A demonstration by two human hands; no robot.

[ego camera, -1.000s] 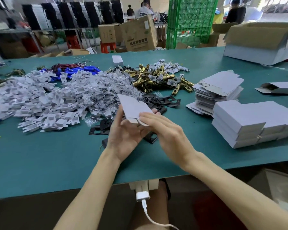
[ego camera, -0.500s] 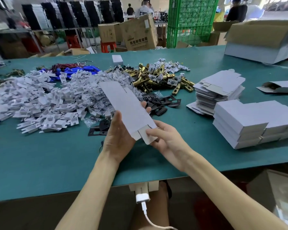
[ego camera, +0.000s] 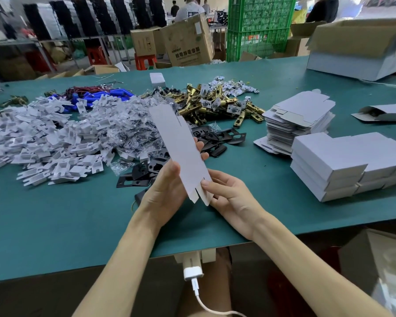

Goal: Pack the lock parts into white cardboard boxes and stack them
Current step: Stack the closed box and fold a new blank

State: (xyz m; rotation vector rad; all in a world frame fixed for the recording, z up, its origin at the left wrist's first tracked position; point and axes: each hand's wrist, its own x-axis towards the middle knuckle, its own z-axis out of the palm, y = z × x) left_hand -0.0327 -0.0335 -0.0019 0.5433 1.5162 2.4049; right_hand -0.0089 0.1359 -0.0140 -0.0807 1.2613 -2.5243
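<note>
A flat, unfolded white cardboard box (ego camera: pixel 178 145) stands on edge above the green table (ego camera: pixel 55 220), tilted away from me. My left hand (ego camera: pixel 165 193) grips it from the left side. My right hand (ego camera: pixel 229 193) pinches its lower flap. White plastic lock parts (ego camera: pixel 46 143) lie heaped on the left. Brass latches (ego camera: pixel 215 104) are piled beyond the box. Black strike plates (ego camera: pixel 217 138) lie behind my hands. Folded white boxes (ego camera: pixel 343 163) are stacked at the right, with a pile of flat box blanks (ego camera: pixel 300 120) behind them.
Small clear bags of screws (ego camera: pixel 128 131) lie among the parts, blue pieces with red wires (ego camera: pixel 101 94) farther back. A large open carton (ego camera: pixel 361 44) stands at the far right, a lone flat box (ego camera: pixel 384 113) near it. A white charger and cable (ego camera: pixel 193 273) hang under the table edge.
The flat box was low and mostly hidden by my hands; now it is raised and turned upright, with its full length showing. My right hand has slid to the lower flap.
</note>
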